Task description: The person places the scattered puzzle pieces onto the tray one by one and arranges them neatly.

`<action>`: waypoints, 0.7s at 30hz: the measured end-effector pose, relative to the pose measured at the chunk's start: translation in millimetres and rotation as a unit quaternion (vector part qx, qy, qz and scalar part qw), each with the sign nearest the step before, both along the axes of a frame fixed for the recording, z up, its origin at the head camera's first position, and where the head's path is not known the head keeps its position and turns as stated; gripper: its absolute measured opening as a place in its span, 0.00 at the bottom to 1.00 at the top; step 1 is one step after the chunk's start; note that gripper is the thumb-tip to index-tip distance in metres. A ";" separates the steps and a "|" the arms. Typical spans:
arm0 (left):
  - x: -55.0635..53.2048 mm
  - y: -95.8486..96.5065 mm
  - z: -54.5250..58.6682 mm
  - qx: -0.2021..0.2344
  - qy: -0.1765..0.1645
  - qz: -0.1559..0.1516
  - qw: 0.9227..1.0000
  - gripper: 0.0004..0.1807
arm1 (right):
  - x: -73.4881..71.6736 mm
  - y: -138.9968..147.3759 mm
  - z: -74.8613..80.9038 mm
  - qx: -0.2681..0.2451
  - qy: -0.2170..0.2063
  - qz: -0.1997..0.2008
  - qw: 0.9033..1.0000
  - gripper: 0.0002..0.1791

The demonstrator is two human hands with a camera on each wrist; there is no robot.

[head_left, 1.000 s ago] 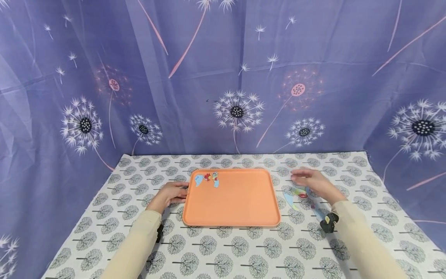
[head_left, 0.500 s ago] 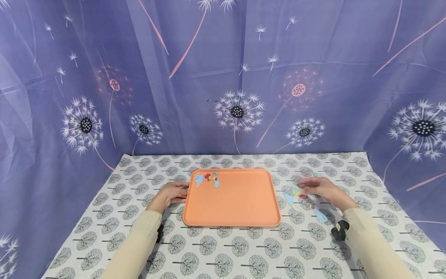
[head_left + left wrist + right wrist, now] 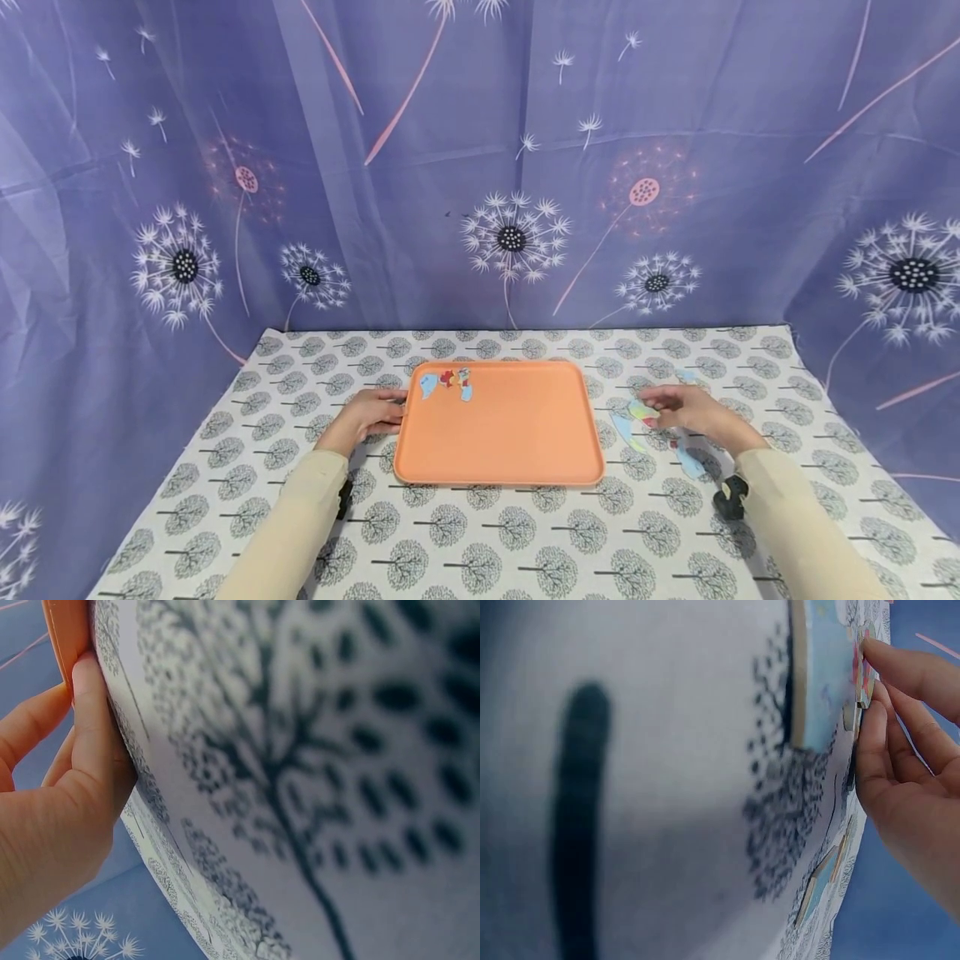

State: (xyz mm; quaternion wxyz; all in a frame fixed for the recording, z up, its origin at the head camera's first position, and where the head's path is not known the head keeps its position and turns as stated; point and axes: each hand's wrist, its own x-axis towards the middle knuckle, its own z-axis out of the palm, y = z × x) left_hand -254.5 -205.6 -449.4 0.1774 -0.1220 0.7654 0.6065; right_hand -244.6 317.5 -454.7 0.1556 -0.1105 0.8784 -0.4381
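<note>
An orange tray (image 3: 510, 437) lies flat on the table. My left hand (image 3: 366, 418) holds its left edge, and the left wrist view shows thumb and fingers at the orange rim (image 3: 67, 634). Several small, colourful puzzle pieces (image 3: 453, 380) sit inside the tray's far left corner. Right of the tray, my right hand (image 3: 690, 412) pinches a yellow-green and red puzzle piece (image 3: 642, 412) between thumb and fingers. In the right wrist view that piece (image 3: 867, 679) stands tilted on edge, close over the other pieces.
Loose puzzle pieces lie around my right hand: a light blue one (image 3: 622, 429) near the tray, another blue piece (image 3: 687, 461) nearer me, and a small one (image 3: 686, 376) behind. A tree-print cloth (image 3: 517, 533) covers the table. A purple dandelion curtain (image 3: 405, 250) hangs behind.
My right hand has moved slightly right and nearer me, then lowered onto the yellow-green and red puzzle piece and pinched it. The left hand and tray have stayed in place.
</note>
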 end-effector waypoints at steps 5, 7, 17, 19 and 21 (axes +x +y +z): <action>-0.5 -0.4 -0.4 -0.001 -0.002 0.000 1.000 0.26 | -1.5 -0.8 -1.5 0.000 -0.009 -0.012 1.000 0.37; -0.6 -0.5 -0.1 0.001 -0.002 0.002 1.000 0.26 | -2.5 -0.9 -1.5 0.001 -0.010 -0.016 1.000 0.37; -0.5 -1.4 0.1 0.007 0.001 0.003 1.000 0.27 | -3.9 -5.6 1.8 0.001 -0.011 -0.042 0.999 0.33; -0.3 -1.3 0.0 0.010 0.001 0.003 1.000 0.27 | -3.0 -6.2 2.3 0.002 -0.003 -0.042 0.999 0.30; -0.3 -1.4 -0.1 0.012 0.000 0.003 1.000 0.27 | -2.1 -6.6 2.9 0.009 0.010 -0.040 0.999 0.28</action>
